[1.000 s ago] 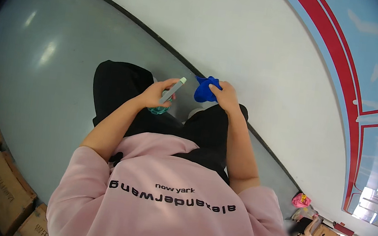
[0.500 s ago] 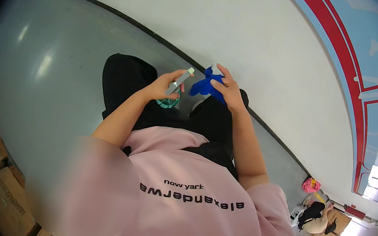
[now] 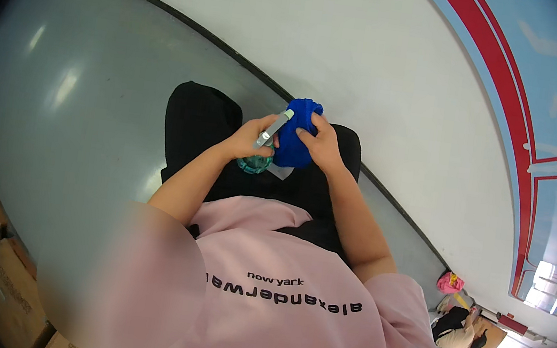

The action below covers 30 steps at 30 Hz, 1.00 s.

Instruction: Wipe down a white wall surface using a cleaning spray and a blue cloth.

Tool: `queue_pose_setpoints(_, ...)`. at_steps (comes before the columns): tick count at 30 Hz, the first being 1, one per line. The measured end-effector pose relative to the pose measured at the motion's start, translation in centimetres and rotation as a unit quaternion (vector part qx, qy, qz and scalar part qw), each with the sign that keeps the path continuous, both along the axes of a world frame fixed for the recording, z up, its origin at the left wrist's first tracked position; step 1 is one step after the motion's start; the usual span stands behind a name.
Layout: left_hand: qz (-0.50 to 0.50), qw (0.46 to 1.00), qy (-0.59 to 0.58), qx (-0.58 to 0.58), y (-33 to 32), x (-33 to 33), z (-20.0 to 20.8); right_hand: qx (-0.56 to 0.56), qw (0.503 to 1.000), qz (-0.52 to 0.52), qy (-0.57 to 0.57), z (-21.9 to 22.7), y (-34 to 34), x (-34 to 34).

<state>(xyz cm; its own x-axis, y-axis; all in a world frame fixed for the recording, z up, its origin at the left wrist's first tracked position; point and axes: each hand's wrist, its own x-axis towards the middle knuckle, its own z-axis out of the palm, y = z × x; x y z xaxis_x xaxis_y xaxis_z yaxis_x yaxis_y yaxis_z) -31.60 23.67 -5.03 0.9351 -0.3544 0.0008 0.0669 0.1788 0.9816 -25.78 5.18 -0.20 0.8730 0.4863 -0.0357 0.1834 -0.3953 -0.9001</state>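
My left hand (image 3: 247,137) is closed around a spray bottle (image 3: 254,164) with a see-through teal body. Its grey spray head (image 3: 272,129) ends in a pale green tip, pointing up and right toward a bright blue cloth (image 3: 292,149). My right hand (image 3: 325,146) grips that cloth from the right, thumb on its near face. The cloth hangs bunched just beside the bottle, above my lap. Some of my left fingers pass behind the bottle, so whether they touch the cloth I cannot tell.
My knees in black trousers (image 3: 202,122) rise on both sides of my hands. Ahead, a white wall (image 3: 351,50) meets the grey floor (image 3: 106,95) along a dark skirting strip. Cardboard boxes (image 3: 13,294) stand at lower left. A pink bag (image 3: 450,282) lies at right.
My right hand has moved left and brought the cloth up against the spray bottle. The cloth now hangs longer and fuller. My left hand has shifted slightly right and nearer.
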Motion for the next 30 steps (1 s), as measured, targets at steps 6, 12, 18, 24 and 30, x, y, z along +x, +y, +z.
queue_pose_setpoints(6, 0.031, 0.998, 0.027, 0.04, 0.8, 1.5, -0.4, 0.041, 0.999, -0.006, 0.013, -0.9, 1.5, 2.1)
queue_pose_setpoints(12, 0.051, 0.993, 0.059, 0.085, 2.0, 3.9, -2.4, 0.023, 0.988, -0.066, 0.138, -2.8, 3.1, 4.1)
queue_pose_setpoints(18, 0.111, 0.982, 0.105, 0.114, 6.0, 8.3, -7.4, 0.195, 0.89, -0.178, 0.372, -3.6, 7.4, 12.3)
queue_pose_setpoints(24, 0.126, 0.935, 0.123, 0.308, 6.8, 10.4, -8.5, 0.183, 0.88, -0.222, 0.379, -3.1, 15.9, 20.7)
queue_pose_setpoints(30, 0.017, 0.951, 0.139, 0.277, 4.8, 10.9, -8.0, 0.22, 0.83, -0.296, 0.419, -5.8, 22.3, 25.5)
